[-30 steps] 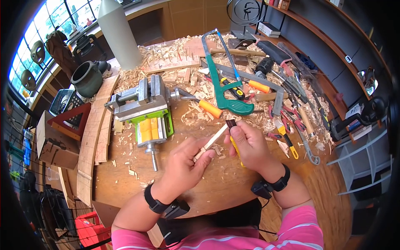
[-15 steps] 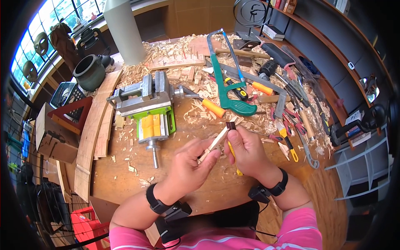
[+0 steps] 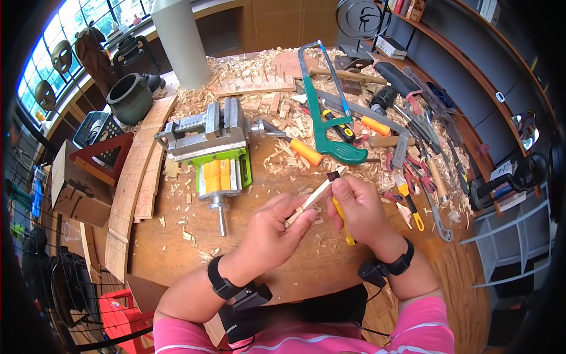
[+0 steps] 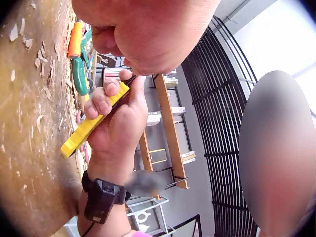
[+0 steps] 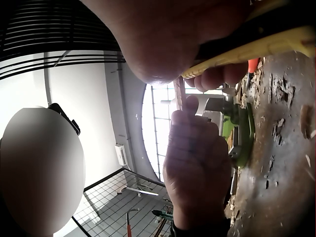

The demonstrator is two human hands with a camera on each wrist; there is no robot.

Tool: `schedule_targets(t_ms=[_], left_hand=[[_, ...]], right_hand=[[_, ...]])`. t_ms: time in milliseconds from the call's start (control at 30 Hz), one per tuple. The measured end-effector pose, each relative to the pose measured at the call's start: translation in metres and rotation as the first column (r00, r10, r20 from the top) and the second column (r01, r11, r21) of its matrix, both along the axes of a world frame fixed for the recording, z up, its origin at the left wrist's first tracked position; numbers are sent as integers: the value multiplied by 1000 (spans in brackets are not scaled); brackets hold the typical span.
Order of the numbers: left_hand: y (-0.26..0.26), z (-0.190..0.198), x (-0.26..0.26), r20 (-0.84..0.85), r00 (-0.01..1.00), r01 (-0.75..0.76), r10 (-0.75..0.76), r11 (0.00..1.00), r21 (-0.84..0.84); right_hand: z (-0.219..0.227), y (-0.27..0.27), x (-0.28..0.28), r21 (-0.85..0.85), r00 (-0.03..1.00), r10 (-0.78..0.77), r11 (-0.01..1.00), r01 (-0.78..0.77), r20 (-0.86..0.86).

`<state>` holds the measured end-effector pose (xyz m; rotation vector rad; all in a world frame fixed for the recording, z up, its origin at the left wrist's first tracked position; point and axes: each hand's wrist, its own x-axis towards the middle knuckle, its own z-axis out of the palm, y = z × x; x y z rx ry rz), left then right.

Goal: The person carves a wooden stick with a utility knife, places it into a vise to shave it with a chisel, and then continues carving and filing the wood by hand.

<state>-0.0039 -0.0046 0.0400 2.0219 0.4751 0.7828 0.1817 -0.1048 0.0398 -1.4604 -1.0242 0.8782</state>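
Note:
In the head view the left hand [image 3: 276, 227] pinches a slim pale wood strip [image 3: 315, 196] between thumb and fingers, its far end pointing up and right. The right hand [image 3: 359, 209] grips a yellow-and-black handled tool [image 3: 344, 221], whose dark end [image 3: 333, 176] lies at the strip's upper end. The left wrist view shows the right hand's fingers [image 4: 102, 101] curled round the yellow handle [image 4: 81, 134]. Seen from the right wrist, the left hand [image 5: 197, 158] holds the strip [image 5: 179, 94] close to the right hand; the exact contact between tool and strip is hidden.
A metal vise [image 3: 206, 133] on a green base stands left of centre on the wooden table [image 3: 171, 253]. Behind the hands lie a green hacksaw [image 3: 342, 152], an orange-handled tool [image 3: 306, 152] and many shavings. Brushes, pliers and other tools crowd the right side; long boards [image 3: 132, 194] line the left.
Both hands have shifted slightly to the right with the strip and the tool, keeping their holds. The surroundings have moved a little to the right and up in the head view.

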Motion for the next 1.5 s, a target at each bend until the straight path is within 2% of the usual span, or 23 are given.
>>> schedule_targets(t_ms=[267,367,433,533,633,733,833,867,933,1167,1233,1333,1500], left_hand=[[-4,1,2,8,1000,-8,9,999,-44],[-5,-6,5,-5,1000,-21,21,997,-73],[-1,-14,10,106,994,12,4,989,-147],[-2,-14,12,85,996,21,-1,972,-235],[-1,-19,15,133,991,28,-7,988,-151],[-4,-10,10,48,999,8,-1,991,-135],[-2,-14,8,50,999,17,-12,995,-102],[-2,-14,8,51,999,16,-11,995,-103],[-1,-13,7,47,999,12,-8,996,-86],[-3,-9,8,42,999,2,1,998,-60],[-4,-12,8,67,998,-15,19,999,-51],[-4,-14,8,86,996,-4,7,1000,-26],[-1,-10,6,75,997,20,-15,998,-61]], right_hand=[[-3,3,-12,43,999,-53,998,53,12],[-8,2,-18,78,997,-45,996,41,55],[-10,4,-28,73,984,16,997,-30,177],[-12,5,-26,36,996,18,999,-21,82],[-7,4,-22,75,984,-70,995,59,163],[-3,2,-11,79,982,-114,992,103,153],[1,1,-10,41,986,-127,992,123,106],[-2,2,-9,39,986,-125,992,122,107],[-10,3,-9,88,964,-112,992,93,242],[-7,2,-22,21,971,-76,997,73,228],[-8,0,-21,34,951,-45,999,36,306],[-7,-1,-19,26,949,-23,1000,16,315],[-7,-2,-23,7,961,55,998,-59,270]])
